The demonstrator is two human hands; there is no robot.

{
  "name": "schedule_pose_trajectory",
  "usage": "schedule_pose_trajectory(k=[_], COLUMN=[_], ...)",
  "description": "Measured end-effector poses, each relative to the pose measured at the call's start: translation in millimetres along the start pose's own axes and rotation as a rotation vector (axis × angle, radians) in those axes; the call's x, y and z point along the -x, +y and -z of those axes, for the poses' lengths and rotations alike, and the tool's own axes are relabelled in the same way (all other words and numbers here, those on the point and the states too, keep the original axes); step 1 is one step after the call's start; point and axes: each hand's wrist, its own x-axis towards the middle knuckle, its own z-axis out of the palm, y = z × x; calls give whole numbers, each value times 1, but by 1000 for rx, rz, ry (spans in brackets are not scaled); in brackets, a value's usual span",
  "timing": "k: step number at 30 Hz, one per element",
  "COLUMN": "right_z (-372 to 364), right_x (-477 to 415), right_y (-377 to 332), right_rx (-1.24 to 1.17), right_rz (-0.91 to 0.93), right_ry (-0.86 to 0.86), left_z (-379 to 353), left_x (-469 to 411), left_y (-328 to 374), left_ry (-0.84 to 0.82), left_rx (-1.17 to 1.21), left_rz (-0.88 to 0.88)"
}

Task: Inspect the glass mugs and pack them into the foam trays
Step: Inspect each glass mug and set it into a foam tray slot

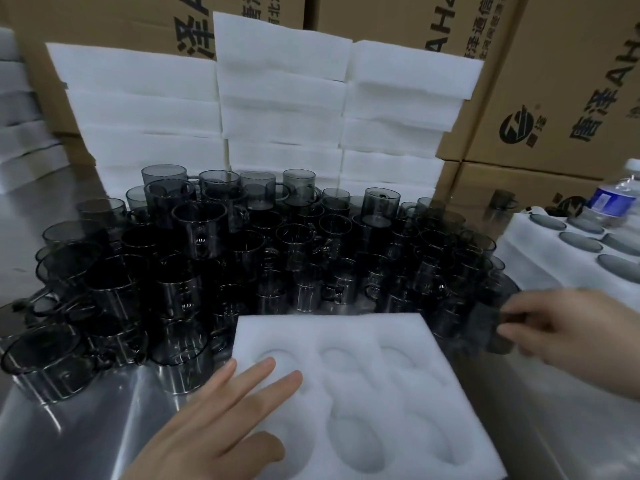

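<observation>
A white foam tray (412,336) with several empty round pockets lies on the steel table in front of me. My left hand (221,420) rests flat on the tray's left part, fingers straight. Behind the tray stands a dense crowd of smoky grey glass mugs (194,233), some stacked. At the right, my right hand (575,327) pinches a blurred grey glass mug (488,320) at the crowd's right edge. A second foam tray (526,244) at the far right holds several mugs in its pockets.
Stacks of white foam trays (280,109) rise behind the mugs, with brown cardboard cartons (554,98) behind and to the right. A plastic water bottle (613,195) stands at the far right. Bare steel table surface (86,434) shows at the bottom left.
</observation>
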Motion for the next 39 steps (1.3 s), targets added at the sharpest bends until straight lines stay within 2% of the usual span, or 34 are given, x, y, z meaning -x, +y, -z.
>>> schedule_pose_trajectory(k=[2, 3, 5, 8, 9, 11, 12, 13, 15, 18, 21, 22, 28, 33, 39], right_z=[17, 22, 31, 25, 23, 16, 12, 7, -5, -18, -24, -27, -48, -59, -63], right_x=[4, 1, -2, -19, -26, -42, -50, -56, -69, -86, -99, -104, -114, -117, -116], right_y=[-2, -2, -19, -55, -69, -91, -102, -113, -131, -142, -137, -134, -127, -138, -138], right_rx=[-166, -322, -549, -564, -533, -515, -515, -519, -557, -721, -1107, -1165, -1197, -1018, -1231], right_rz=[50, 93, 198, 429, 467, 507, 525, 540, 574, 519, 383, 360, 366, 259, 145], right_ry=[66, 81, 56, 70, 76, 48, 45, 49, 54, 28, -168, -211, -122, 46, 100], left_z=[2, 3, 4, 12, 14, 20, 18, 19, 23, 10, 0, -4, -22, -30, -32], left_x=[-5, -5, -5, -30, -26, -46, -62, -81, -89, -112, -119, -119, -129, -132, -132], left_y=[1, 4, 3, -5, -10, -20, -19, -17, -16, -30, -43, -44, -50, -46, -45], left_ry=[-34, -29, -48, -259, -91, -115, -49, 157, 301, 360, 418, 405, 365, 362, 345], left_rx=[-3, 31, 81, 208, 227, 426, 600, 704, 814, 785, 855, 868, 866, 600, 582], left_rz=[19, 28, 45, 153, 153, 370, 472, 628, 679, 734, 734, 729, 651, 583, 547])
